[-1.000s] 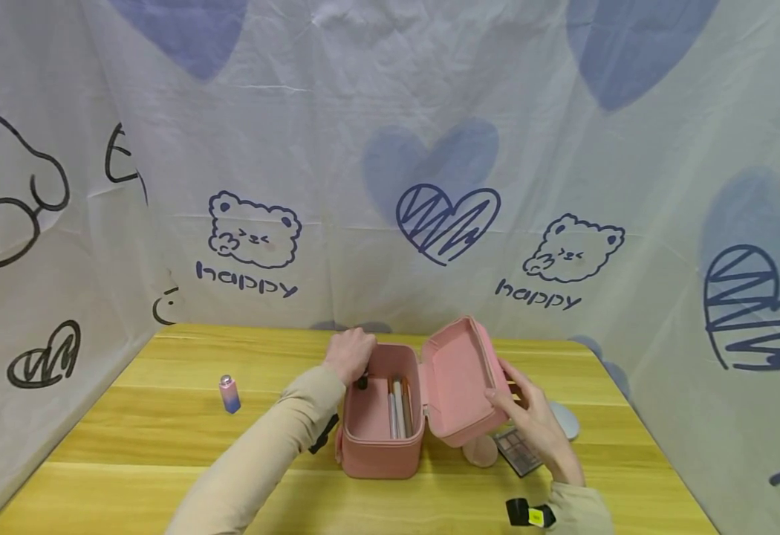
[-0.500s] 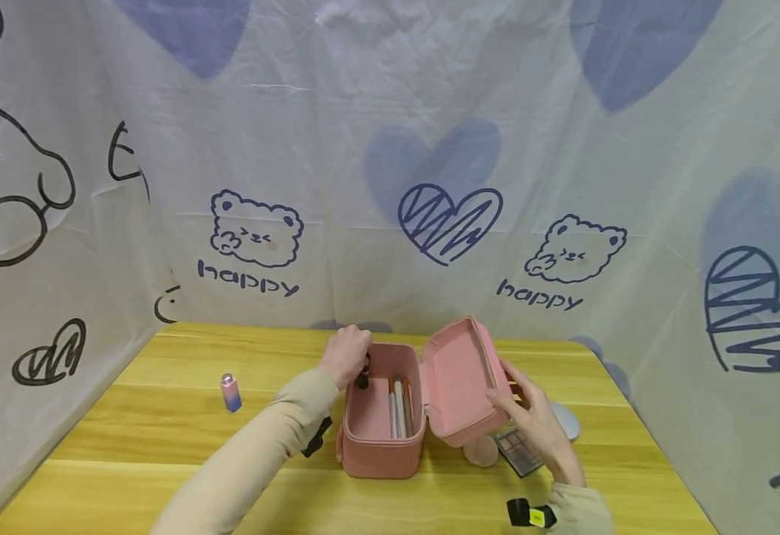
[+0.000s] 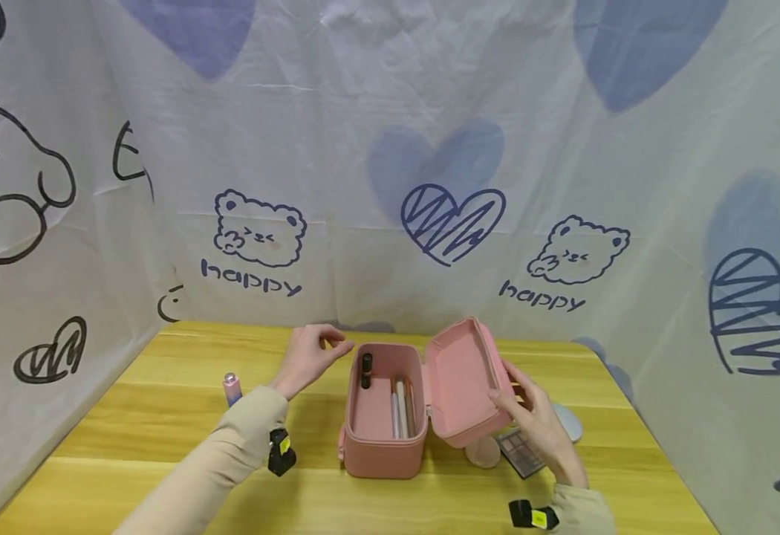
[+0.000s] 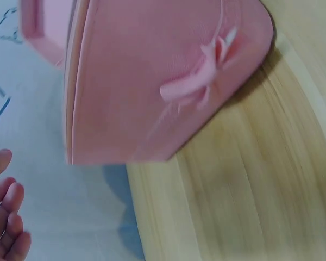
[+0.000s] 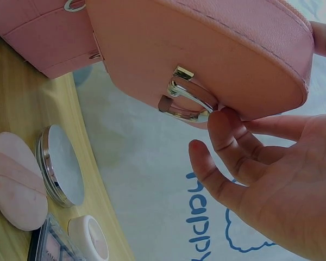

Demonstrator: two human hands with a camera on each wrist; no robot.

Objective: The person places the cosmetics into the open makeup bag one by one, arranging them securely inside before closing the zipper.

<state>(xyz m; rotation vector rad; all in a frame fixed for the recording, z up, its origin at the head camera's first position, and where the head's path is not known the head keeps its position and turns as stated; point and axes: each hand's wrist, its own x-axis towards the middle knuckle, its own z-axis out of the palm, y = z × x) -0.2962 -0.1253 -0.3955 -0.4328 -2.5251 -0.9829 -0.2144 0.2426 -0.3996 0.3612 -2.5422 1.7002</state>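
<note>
A pink makeup case (image 3: 383, 459) stands in the middle of the table with its lid (image 3: 460, 380) swung out to the right. My right hand (image 3: 538, 425) grips the lid's outer edge, thumb on the rim and fingers beneath, near a gold-metal handle (image 5: 193, 103) in the right wrist view. Just left of the case, my left hand (image 3: 311, 358) is raised with nothing in it, its fingers loosely bent. Inside the case, a small black tube (image 3: 366, 370) stands at the back left. Several slim pen-like sticks (image 3: 401, 410) lean along the right side.
A pink-to-blue bottle (image 3: 232, 388) stands left, partly behind my left forearm. Under and right of the lid are a powder puff (image 3: 482, 452), an eyeshadow palette (image 3: 521, 453), a round compact (image 3: 567, 423) and a small white jar (image 5: 88, 238). A printed cloth hangs behind the table.
My left hand has let go of the black tube inside the case and moved out to the left. The right hand still holds the lid in the same place.
</note>
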